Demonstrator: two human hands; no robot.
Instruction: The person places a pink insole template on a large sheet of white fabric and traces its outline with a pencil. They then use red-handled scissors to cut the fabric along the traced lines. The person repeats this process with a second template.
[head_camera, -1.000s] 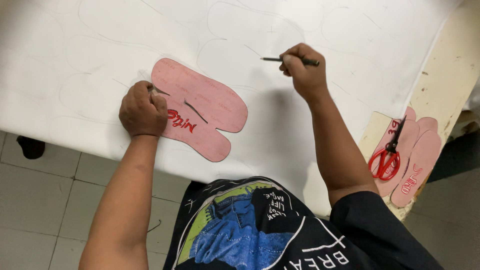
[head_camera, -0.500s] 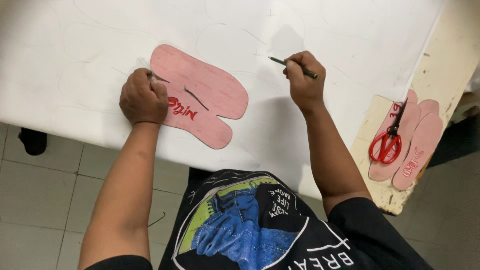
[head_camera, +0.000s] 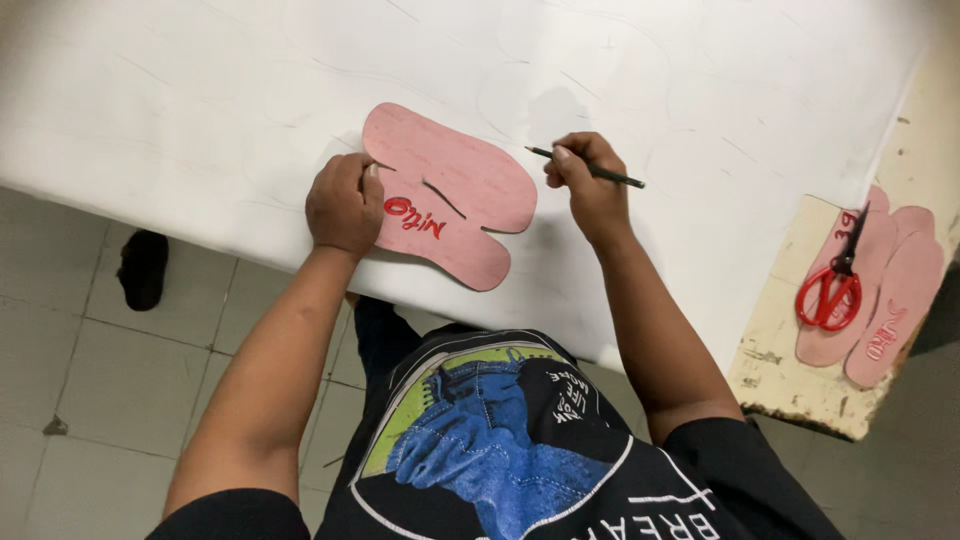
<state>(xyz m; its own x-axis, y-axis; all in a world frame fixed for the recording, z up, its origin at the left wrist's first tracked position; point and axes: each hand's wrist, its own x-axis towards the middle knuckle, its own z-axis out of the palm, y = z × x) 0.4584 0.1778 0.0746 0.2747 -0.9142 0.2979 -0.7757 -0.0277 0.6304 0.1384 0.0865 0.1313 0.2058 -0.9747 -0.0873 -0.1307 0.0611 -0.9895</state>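
Head view, sole camera. Left hand (head_camera: 345, 203) is curled knuckles-up and presses on the left edge of a pink card template (head_camera: 450, 195), a lobed shoe-part pattern with a slit and red lettering; it clasps nothing, only pins the card flat on the white sheet (head_camera: 200, 110). Right hand (head_camera: 590, 180) is closed around a dark pencil (head_camera: 588, 170), tip pointing left and sitting just beside the template's right lobe, near its edge but apart from it.

Judgement on the step in hand, which reads as tracing the outline: the pinning hand should bear down evenly so the card does not creep; the pencil should ride tight against the card edge, held steeply, with the line closed at the notch between the lobes. Faint curved outlines already show on the sheet above, so spacing from these matters to avoid overlap.

Surface: the white sheet covers a table and overhangs its near edge. To the right, a worn cream board (head_camera: 790, 370) carries further pink templates (head_camera: 900, 300) with red-handled scissors (head_camera: 830, 290) lying on them, well apart from both hands.

Room: grey tiled floor (head_camera: 120, 380) below; a dark shoe (head_camera: 143, 268) lies under the sheet's edge.
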